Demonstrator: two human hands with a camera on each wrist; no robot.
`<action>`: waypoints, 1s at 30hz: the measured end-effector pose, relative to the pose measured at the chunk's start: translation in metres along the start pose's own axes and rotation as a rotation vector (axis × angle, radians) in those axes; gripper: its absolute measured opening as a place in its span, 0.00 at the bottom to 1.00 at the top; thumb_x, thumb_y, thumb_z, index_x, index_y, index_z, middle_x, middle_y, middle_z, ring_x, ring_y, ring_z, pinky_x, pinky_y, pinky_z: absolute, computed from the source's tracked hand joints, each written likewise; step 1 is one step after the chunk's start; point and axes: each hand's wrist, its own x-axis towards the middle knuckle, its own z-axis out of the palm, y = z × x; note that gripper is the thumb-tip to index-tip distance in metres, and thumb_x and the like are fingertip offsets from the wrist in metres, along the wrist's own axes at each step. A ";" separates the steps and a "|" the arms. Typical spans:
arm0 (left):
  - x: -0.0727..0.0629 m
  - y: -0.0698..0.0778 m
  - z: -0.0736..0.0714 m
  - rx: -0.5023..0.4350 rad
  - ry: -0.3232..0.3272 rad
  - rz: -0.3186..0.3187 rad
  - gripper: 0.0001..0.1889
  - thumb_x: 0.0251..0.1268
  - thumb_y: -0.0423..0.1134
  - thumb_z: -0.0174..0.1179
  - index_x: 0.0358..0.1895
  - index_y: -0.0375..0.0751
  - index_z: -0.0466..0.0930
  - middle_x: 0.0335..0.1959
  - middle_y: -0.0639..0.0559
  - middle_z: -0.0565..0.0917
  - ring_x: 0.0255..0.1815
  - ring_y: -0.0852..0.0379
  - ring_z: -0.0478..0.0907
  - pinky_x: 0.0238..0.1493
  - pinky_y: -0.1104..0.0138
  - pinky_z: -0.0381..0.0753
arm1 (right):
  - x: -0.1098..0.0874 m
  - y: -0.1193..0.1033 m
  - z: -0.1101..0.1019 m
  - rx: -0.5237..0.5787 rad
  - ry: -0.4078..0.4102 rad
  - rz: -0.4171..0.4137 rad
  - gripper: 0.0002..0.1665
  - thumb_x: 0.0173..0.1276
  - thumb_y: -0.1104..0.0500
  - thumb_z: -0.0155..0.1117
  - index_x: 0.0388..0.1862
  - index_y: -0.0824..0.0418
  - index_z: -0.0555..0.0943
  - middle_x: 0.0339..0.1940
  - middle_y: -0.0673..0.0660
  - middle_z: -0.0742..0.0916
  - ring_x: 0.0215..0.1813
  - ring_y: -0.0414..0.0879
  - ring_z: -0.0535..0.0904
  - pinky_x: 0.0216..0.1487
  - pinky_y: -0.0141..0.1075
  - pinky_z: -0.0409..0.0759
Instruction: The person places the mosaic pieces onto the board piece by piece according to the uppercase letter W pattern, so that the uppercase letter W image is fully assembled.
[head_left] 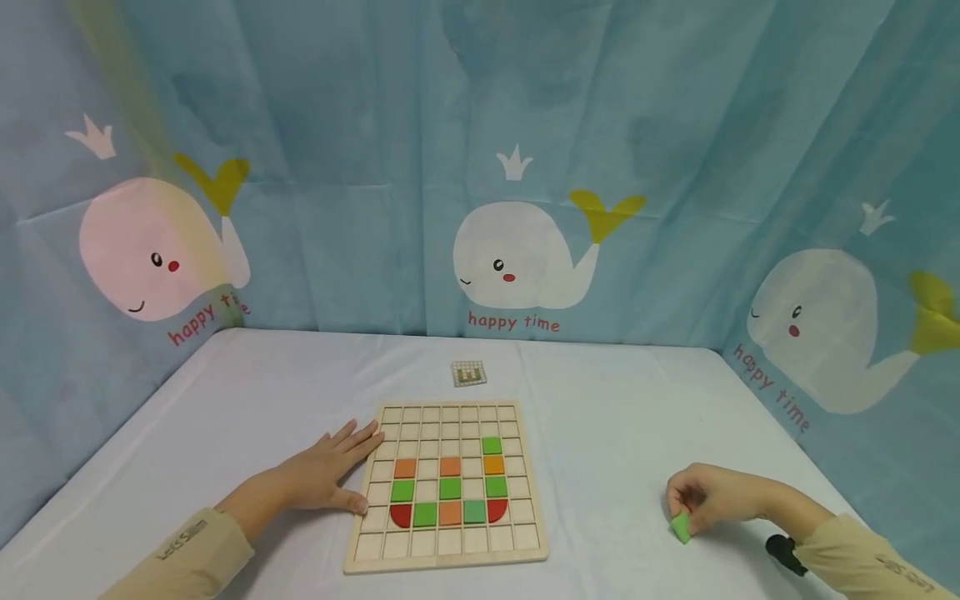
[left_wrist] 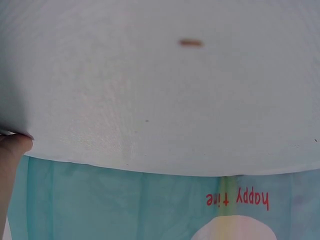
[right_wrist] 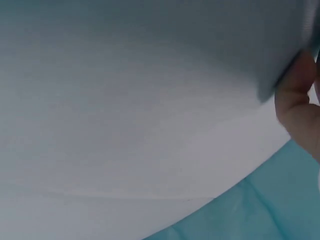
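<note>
A wooden grid board (head_left: 390, 546) lies on the white table, with green, orange, teal and red tiles set in its lower and middle cells. My left hand (head_left: 318, 471) rests at the board's left edge, its fingers spread and the fingertips on the frame. Off to the right, my right hand (head_left: 712, 498) pinches a green square tile (head_left: 680, 527) between thumb and fingers, low over the tablecloth. In the left wrist view only a finger (left_wrist: 14, 147) shows; the right wrist view has curled fingers (right_wrist: 295, 107) at its right edge, the tile hidden there.
Behind the board lies a small card (head_left: 468, 373) with a grid pattern. A black object (head_left: 785, 553) shows beside the right sleeve. The white tablecloth (head_left: 600, 433) reaches back to a blue curtain (head_left: 345, 208) printed with whales.
</note>
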 end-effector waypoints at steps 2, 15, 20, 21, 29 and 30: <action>0.000 0.000 0.001 -0.002 -0.001 -0.001 0.55 0.52 0.68 0.61 0.75 0.33 0.53 0.76 0.35 0.50 0.74 0.27 0.42 0.66 0.33 0.47 | 0.002 -0.003 0.000 0.013 0.000 0.010 0.09 0.53 0.70 0.67 0.32 0.68 0.77 0.25 0.48 0.79 0.29 0.29 0.70 0.26 0.26 0.71; -0.001 0.001 0.000 0.003 -0.003 -0.015 0.56 0.51 0.69 0.60 0.75 0.34 0.53 0.77 0.35 0.50 0.75 0.28 0.42 0.67 0.34 0.47 | 0.033 -0.035 0.005 0.133 0.239 0.204 0.06 0.64 0.68 0.61 0.36 0.73 0.78 0.27 0.50 0.77 0.29 0.40 0.70 0.29 0.33 0.69; -0.001 0.001 0.000 0.000 -0.005 -0.016 0.56 0.51 0.69 0.61 0.75 0.33 0.53 0.77 0.35 0.50 0.74 0.28 0.42 0.67 0.33 0.47 | 0.051 -0.048 0.009 0.214 0.315 0.271 0.08 0.67 0.65 0.61 0.39 0.71 0.79 0.30 0.52 0.80 0.30 0.43 0.71 0.34 0.35 0.73; -0.002 0.001 0.000 -0.002 -0.005 -0.017 0.56 0.51 0.69 0.61 0.75 0.34 0.54 0.77 0.35 0.50 0.74 0.28 0.42 0.67 0.33 0.47 | 0.055 -0.050 0.010 0.226 0.326 0.279 0.08 0.67 0.64 0.61 0.39 0.70 0.79 0.31 0.52 0.81 0.31 0.43 0.71 0.35 0.36 0.73; 0.000 0.002 0.000 0.008 -0.004 -0.017 0.56 0.51 0.69 0.60 0.75 0.34 0.53 0.77 0.36 0.50 0.75 0.29 0.42 0.67 0.34 0.47 | 0.084 -0.063 0.017 0.329 0.464 0.274 0.11 0.69 0.62 0.62 0.43 0.71 0.80 0.32 0.53 0.80 0.34 0.45 0.74 0.39 0.37 0.78; 0.000 0.002 0.000 0.010 -0.004 -0.016 0.56 0.51 0.69 0.60 0.75 0.34 0.53 0.77 0.36 0.50 0.75 0.29 0.42 0.67 0.34 0.47 | 0.088 -0.065 0.018 0.338 0.486 0.277 0.12 0.69 0.62 0.62 0.44 0.71 0.80 0.32 0.53 0.81 0.34 0.45 0.74 0.39 0.37 0.78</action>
